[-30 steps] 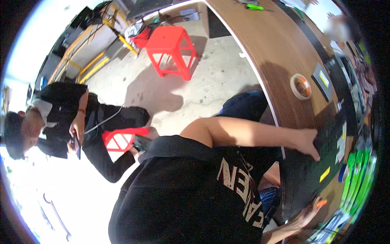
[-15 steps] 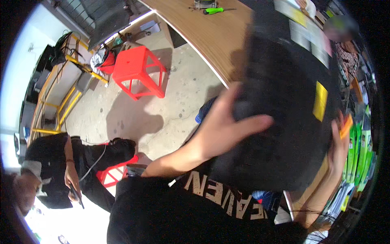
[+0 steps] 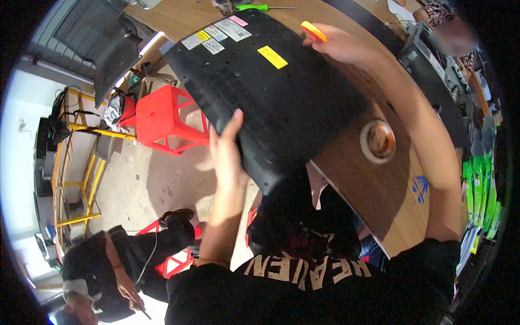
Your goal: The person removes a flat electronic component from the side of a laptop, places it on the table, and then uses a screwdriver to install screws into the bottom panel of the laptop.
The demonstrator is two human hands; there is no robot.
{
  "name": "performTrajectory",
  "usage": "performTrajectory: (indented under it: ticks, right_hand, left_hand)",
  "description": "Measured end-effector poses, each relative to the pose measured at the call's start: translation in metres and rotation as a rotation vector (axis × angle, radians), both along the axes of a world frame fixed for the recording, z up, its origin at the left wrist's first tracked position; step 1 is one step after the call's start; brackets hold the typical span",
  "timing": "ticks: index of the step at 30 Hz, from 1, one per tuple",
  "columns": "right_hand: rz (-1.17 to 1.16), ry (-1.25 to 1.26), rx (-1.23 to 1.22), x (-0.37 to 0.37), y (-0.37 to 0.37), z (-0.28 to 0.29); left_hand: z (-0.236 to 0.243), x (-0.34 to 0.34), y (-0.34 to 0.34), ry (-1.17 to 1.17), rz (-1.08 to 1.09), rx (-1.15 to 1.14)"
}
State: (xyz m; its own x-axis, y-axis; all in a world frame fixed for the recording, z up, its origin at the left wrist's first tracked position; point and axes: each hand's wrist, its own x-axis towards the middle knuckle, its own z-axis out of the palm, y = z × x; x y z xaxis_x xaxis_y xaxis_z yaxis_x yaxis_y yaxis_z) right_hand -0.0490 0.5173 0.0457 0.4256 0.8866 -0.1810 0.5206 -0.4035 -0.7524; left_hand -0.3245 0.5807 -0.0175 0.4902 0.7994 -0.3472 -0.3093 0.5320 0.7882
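Note:
A black laptop (image 3: 303, 103) is tilted with its underside facing me, showing vents, white labels and a yellow sticker. My left hand (image 3: 227, 157) grips its left edge, thumb over the underside and the other fingers mostly hidden behind. At the far right edge, my right hand (image 3: 340, 44) is closed around a small yellow-and-red object (image 3: 313, 31) that looks like a tool handle; its full shape is hidden. Whether that hand also touches the laptop, I cannot tell.
A green-handled screwdriver (image 3: 252, 7) lies on the wooden table (image 3: 406, 216) beyond the laptop. Right of the laptop sits a round dish (image 3: 378, 142) with brownish contents. A red stool (image 3: 157, 116) stands left; another person (image 3: 119, 254) sits lower left. Green packets (image 3: 479, 184) line the right.
The laptop has swung left and away from my body, uncovering the dish and tabletop. My right hand moved from its right side to the far edge; my left hand shifted left along with it.

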Motion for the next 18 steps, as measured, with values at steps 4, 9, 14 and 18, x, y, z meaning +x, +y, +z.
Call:
performTrajectory:
  ticks: [4, 9, 14, 18]
  right_hand:
    - [0.21, -0.328, 0.056, 0.011, 0.003, -0.007]
    - [0.064, -0.647, -0.208, 0.013, 0.027, -0.025]
    - [-0.024, -0.461, -0.38, 0.03, 0.05, -0.015]
    - [-0.05, -0.436, -0.598, 0.029, 0.052, -0.011]
  left_hand:
    - [-0.022, 0.053, -0.011, 0.183, 0.092, 0.18]
    - [-0.037, 0.04, 0.026, 0.582, -0.381, 0.837]
    - [-0.053, 0.037, 0.199, 0.63, -0.303, 0.884]
    - [-0.151, 0.056, 0.406, 1.053, -0.649, 0.974]
